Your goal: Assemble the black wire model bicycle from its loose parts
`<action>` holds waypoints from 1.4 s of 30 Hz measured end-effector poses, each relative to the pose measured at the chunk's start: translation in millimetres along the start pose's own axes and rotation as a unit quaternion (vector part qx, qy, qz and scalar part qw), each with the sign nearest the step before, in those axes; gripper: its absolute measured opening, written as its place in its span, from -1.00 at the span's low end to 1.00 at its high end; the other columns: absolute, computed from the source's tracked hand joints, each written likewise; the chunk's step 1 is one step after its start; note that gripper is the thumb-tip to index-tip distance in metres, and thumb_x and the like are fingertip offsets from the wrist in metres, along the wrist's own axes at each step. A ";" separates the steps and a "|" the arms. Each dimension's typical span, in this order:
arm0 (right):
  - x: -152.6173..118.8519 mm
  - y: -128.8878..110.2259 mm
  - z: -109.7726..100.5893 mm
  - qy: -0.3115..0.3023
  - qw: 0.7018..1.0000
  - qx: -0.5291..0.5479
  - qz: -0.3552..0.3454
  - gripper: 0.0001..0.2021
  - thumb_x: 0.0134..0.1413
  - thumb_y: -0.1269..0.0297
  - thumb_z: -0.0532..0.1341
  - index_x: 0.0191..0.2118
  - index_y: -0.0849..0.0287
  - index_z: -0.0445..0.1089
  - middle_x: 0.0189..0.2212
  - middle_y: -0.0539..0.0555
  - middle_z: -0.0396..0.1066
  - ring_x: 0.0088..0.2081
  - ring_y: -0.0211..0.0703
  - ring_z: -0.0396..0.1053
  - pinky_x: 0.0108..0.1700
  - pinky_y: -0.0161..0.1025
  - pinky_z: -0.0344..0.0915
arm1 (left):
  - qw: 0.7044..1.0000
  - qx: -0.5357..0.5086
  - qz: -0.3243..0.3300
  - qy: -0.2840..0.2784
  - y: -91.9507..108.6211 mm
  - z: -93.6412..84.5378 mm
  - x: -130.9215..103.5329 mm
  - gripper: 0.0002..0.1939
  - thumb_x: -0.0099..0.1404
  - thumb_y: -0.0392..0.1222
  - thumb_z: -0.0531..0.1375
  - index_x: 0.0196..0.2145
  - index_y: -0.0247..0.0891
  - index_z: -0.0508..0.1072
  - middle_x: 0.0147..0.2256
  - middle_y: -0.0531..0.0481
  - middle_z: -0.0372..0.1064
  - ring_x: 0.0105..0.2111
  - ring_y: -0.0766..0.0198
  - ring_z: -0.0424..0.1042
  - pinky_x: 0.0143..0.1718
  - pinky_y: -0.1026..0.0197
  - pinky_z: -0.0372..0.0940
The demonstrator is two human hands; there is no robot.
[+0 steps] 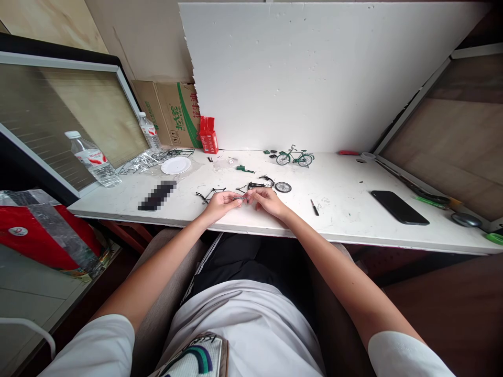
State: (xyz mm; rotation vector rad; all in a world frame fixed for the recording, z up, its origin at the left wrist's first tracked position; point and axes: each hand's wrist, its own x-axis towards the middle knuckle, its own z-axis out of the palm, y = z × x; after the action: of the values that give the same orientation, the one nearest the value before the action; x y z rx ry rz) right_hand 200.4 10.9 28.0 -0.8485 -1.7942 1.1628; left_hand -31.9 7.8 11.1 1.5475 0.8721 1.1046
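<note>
My left hand [222, 205] and my right hand [267, 201] meet above the front of the white table, fingertips pinched together. Between them is a small, thin greyish part [242, 198], mostly covered by the fingers; its kind is hard to make out. Just beyond my right hand lie a black model-bicycle piece [258, 184] and a small spoked wheel [283, 187]. A thin black frame piece [203, 197] rests left of my left hand. Farther back are a green part [245, 169] and an upright green model bicycle [294, 157].
A small dark-handled tool [315, 208] and a black phone [400, 207] lie to the right. On the left are a white round lid [175, 166], a tangle of thin parts [157, 158] and a water bottle [94, 159]. Behind stand a red box [208, 137] and a cardboard box [173, 115].
</note>
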 end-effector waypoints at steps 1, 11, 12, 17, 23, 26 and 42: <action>0.2 0.3 0.0 -0.003 1.000 0.005 0.002 -0.49 0.28 -0.25 0.25 -0.29 0.16 0.58 -0.30 0.13 0.55 -0.27 -0.09 0.47 -0.37 -0.24 0.42 | 1.000 -0.002 0.002 -0.001 1.0 0.2 -0.5 -0.49 0.17 0.05 0.51 -0.05 -0.35 0.63 -0.08 -0.27 0.64 -0.12 0.05 0.62 0.06 -0.04 0.46; -1.8 -0.3 1.0 -0.011 0.999 0.046 0.001 -0.50 0.26 -0.23 0.29 -0.26 0.18 0.63 -0.23 0.18 0.61 -0.21 -0.04 0.53 -0.33 -0.24 0.45 | 1.000 -0.018 0.010 -0.012 4.2 0.0 -1.4 -0.53 0.16 0.01 0.51 -0.08 -0.33 0.60 -0.10 -0.23 0.63 -0.12 0.05 0.62 -0.01 0.01 0.46; -2.4 -1.3 1.5 -0.013 0.999 0.047 0.001 -0.51 0.25 -0.22 0.30 -0.25 0.18 0.63 -0.22 0.18 0.61 -0.20 -0.03 0.53 -0.33 -0.24 0.45 | 1.000 -0.021 0.008 -0.011 4.1 0.0 -1.2 -0.54 0.15 0.00 0.52 -0.09 -0.33 0.60 -0.10 -0.22 0.63 -0.12 0.05 0.62 -0.01 0.01 0.45; -0.1 -4.9 -3.6 0.027 1.000 0.008 0.004 -0.46 0.31 -0.27 0.21 -0.26 0.17 0.62 -0.18 0.20 0.62 -0.16 0.01 0.53 -0.34 -0.22 0.42 | 1.000 -0.020 -0.002 -0.001 6.3 0.5 -1.8 -0.59 0.11 -0.03 0.54 -0.18 -0.31 0.59 -0.21 -0.12 0.60 -0.24 0.17 0.57 -0.04 0.06 0.42; 12.0 1.4 -50.2 0.218 0.970 -0.105 -0.030 -0.64 0.33 -0.03 0.23 -0.02 0.16 0.50 -0.12 0.20 0.59 -0.09 0.02 0.51 -0.20 -0.14 0.45 | 1.000 -0.020 -0.001 0.015 5.3 -0.6 -0.6 -0.59 0.06 -0.03 0.55 -0.23 -0.30 0.60 -0.21 -0.11 0.57 -0.24 0.21 0.51 -0.06 0.10 0.38; 12.5 5.2 -73.7 0.265 0.938 -0.215 -0.066 -0.75 0.31 0.28 0.17 0.02 0.17 0.48 -0.06 0.22 0.57 -0.07 0.03 0.48 0.00 -0.01 0.43 | 0.999 -0.016 0.007 0.028 2.4 -1.6 0.4 -0.59 0.06 -0.02 0.55 -0.23 -0.30 0.60 -0.18 -0.12 0.57 -0.19 0.17 0.51 -0.03 0.10 0.35; 2.6 25.5 -84.7 0.091 0.861 -0.495 0.071 -0.47 0.31 0.53 0.04 0.35 0.19 0.28 0.09 0.25 0.55 0.27 0.22 0.21 0.11 -0.03 0.26 | 0.999 -0.038 -0.003 0.015 4.6 -0.8 -1.6 -0.57 0.07 -0.02 0.55 -0.19 -0.30 0.59 -0.21 -0.13 0.59 -0.17 0.12 0.56 0.02 0.03 0.39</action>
State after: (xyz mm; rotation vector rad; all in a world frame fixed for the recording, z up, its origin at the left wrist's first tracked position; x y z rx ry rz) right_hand 277.5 54.3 25.3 -1.6200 -2.1629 0.1198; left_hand -33.2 5.5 15.3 1.4687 0.8439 1.1469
